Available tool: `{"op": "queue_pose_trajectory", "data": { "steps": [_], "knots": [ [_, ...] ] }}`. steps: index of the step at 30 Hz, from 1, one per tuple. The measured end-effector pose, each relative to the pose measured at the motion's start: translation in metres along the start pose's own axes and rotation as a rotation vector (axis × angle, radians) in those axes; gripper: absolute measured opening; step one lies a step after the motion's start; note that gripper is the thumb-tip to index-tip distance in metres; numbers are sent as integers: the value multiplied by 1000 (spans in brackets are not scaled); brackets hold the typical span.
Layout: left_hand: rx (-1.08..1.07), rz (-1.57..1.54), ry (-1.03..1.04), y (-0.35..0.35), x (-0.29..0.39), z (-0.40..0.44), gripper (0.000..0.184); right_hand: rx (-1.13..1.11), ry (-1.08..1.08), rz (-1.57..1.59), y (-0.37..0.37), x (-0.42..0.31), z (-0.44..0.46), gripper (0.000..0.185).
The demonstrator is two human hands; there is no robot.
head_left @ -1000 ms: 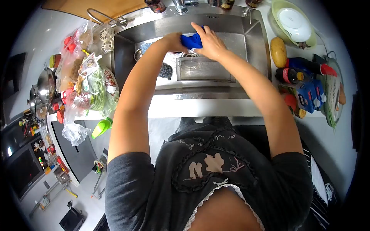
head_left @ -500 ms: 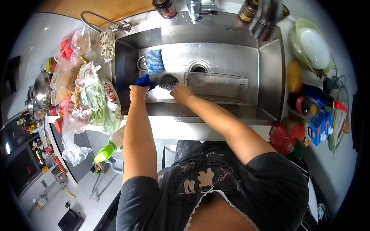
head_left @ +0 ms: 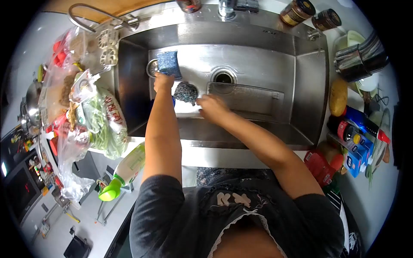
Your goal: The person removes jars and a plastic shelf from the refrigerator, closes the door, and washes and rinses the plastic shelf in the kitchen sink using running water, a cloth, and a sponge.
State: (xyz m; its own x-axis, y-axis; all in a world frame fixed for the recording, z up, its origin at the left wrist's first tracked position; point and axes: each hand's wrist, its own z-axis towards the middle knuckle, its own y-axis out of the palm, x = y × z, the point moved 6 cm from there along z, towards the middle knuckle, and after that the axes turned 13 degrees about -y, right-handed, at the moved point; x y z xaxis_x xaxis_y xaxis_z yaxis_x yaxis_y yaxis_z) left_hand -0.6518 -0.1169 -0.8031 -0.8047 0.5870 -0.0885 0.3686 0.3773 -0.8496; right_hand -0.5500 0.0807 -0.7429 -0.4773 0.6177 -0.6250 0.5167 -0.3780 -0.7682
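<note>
Your left grip is right at the near edge of the blue rectangular scrub sponge, most of it sticking out beyond you; can't tell if you've actually closed on it. Your right grip is just right of the dark, roundish, wiry scrubber in the silver metal sink, can't tell whether it's open.
</note>
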Motion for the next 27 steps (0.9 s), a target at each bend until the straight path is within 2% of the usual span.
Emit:
{"op": "queue_pose_trajectory", "data": {
  "steps": [2, 4, 6, 8, 9, 10, 12, 14, 16, 18, 19, 20, 22, 23, 24, 26, 27],
  "knots": [
    [84, 26, -42, 0, 6, 1, 69, -89, 164, 53, -15, 26, -37, 18],
    [159, 95, -1, -3, 9, -1, 65, 20, 289, 257, -22, 59, -68, 21],
    [38, 100, 8, -3, 13, 3, 66, 200, 380, 436, -37, 79, -84, 22],
    [0, 100, 134, 27, 16, 50, 59, 341, 393, 563, -42, 97, -91, 26],
    [20, 38, 198, 22, 24, 46, 50, 432, 394, 660, -41, 105, -90, 30],
    [83, -132, 360, 13, 31, 39, 47, 525, 391, 757, -42, 111, -88, 34],
    [-151, -493, 407, -8, 40, -2, 44, 659, 453, 920, -68, 100, -79, 45],
    [-436, -878, 268, -33, 38, -77, 44, 629, 541, 1194, -85, 89, -69, 51],
    [-600, -760, 283, -43, 35, -138, 42, 605, 567, 1410, -88, 88, -57, 52],
    [-853, -885, 312, -32, 34, -189, 39, 490, 481, 1639, -95, 78, -51, 52],
    [-1013, -778, 418, -8, 37, -190, 35, 431, 432, 1748, -97, 73, -51, 52],
    [-1035, -671, 417, -10, 35, -213, 64, 509, 484, 1589, -95, 82, -60, 53],
    [-1023, -566, 568, 33, 37, -187, 67, 657, 577, 1260, -89, 105, -83, 55],
    [-802, -481, 561, 16, 34, -194, 67, 714, 585, 1099, -96, 112, -101, 49],
    [-627, -526, 534, 35, 29, -168, 86, 787, 661, 948, -86, 137, -123, 45],
    [-70, -36, 648, 84, 20, -102, 97, 896, 833, 665, -79, 171, -177, 42],
    [-199, 4, 571, 97, 13, -95, 95, 933, 922, 533, -83, 176, -204, 42]
  ]
}}
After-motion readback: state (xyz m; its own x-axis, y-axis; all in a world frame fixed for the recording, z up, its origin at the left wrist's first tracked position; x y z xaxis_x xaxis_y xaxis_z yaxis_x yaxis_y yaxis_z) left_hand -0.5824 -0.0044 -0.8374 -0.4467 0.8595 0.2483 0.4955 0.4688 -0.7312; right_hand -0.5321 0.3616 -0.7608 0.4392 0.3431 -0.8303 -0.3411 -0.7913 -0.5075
